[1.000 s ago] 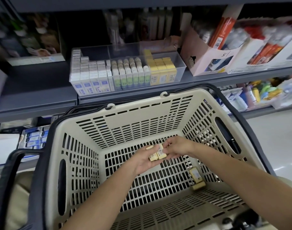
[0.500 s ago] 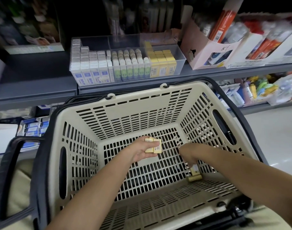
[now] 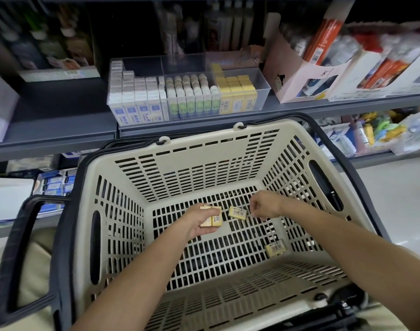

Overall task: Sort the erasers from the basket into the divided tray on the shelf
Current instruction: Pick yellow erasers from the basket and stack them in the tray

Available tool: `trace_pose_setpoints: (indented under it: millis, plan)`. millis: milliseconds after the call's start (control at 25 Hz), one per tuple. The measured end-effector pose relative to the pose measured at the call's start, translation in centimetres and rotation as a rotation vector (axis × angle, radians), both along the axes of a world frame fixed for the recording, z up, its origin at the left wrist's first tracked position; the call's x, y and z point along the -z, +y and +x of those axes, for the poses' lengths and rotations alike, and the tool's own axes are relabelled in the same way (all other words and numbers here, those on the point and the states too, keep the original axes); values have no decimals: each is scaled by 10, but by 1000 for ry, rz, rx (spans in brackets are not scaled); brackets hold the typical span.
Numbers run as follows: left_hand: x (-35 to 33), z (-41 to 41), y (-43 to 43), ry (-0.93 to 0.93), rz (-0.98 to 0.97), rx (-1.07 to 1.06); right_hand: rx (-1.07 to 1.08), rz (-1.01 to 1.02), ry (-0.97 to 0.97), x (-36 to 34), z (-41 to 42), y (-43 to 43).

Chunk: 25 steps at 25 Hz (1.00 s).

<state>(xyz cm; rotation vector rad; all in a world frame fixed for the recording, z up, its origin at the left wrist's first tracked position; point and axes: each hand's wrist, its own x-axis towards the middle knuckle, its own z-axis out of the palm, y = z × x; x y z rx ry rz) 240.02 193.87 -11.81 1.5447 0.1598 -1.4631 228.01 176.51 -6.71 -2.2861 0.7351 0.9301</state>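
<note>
Inside the beige basket [image 3: 204, 163], my left hand [image 3: 197, 223] grips two yellow erasers [image 3: 212, 218] side by side above the basket floor. Just to their right, my right hand [image 3: 264, 206] has its fingers curled and pinches a third yellow eraser [image 3: 237, 213] by its right end. One more yellow eraser [image 3: 276, 247] lies on the basket floor at the right. The clear divided tray [image 3: 262, 91] stands on the shelf behind the basket. It holds white erasers [image 3: 137, 96] on the left, green-labelled ones [image 3: 192, 96] in the middle and yellow ones [image 3: 237, 91] on the right.
The basket's dark handles [image 3: 15, 247] frame its left and right sides. A pink cardboard box [image 3: 297, 77] with orange packs stands right of the tray on the grey shelf [image 3: 61, 125]. Lower shelves carry blue packs [image 3: 54, 185] and mixed goods [image 3: 371, 132].
My right hand went down to the erasers at the basket's right, lifted one and brought it up beside my left hand. My left hand kept holding its two erasers.
</note>
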Motion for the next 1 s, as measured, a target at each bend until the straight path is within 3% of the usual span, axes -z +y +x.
trace_pose_setpoints:
  millis: [160,360,480,560,760,1000]
  plan:
    - [2,1,3,-19,30,5,-124,-203,5,21,0,11]
    - [2,3,4,22,-10,-59,-202,-294,-39,38,3,24]
    - [5,9,6,32,-19,-136,-65,-9,-124,26,6,14]
    - [5,10,8,56,-35,-74,5,183,-184,14,12,18]
    - [5,5,9,47,-68,160,91,356,-251,5,17,31]
    - [1,6,9,105,-124,171,281,576,-202,-4,16,23]
